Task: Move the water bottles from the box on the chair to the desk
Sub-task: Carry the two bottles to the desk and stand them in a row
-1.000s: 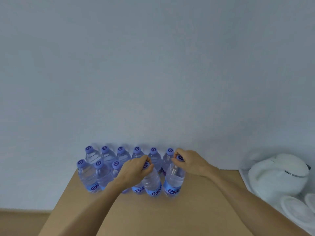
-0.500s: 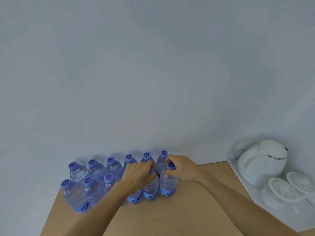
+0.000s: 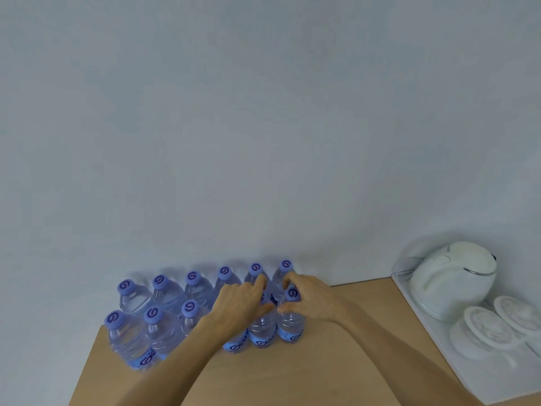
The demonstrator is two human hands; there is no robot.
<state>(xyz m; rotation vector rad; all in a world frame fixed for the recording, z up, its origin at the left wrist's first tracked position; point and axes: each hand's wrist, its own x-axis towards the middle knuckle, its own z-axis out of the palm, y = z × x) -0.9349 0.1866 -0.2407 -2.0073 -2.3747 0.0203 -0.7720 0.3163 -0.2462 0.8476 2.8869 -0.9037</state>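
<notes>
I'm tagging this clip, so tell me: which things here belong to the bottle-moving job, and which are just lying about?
Part of the job:
water bottles, two rows by the wall
desk
left hand and right hand, each at a front-row bottle

Lying about:
white kettle
white tray
round white lids

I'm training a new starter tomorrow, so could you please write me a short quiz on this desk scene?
1. True or false: the water bottles stand upright on the desk.
2. What is the white kettle standing on? A) tray B) chair C) box
3. The bottle caps are coloured ____.

Key: 1 true; 2 A, the white tray at the desk's right; 3 purple.
</notes>
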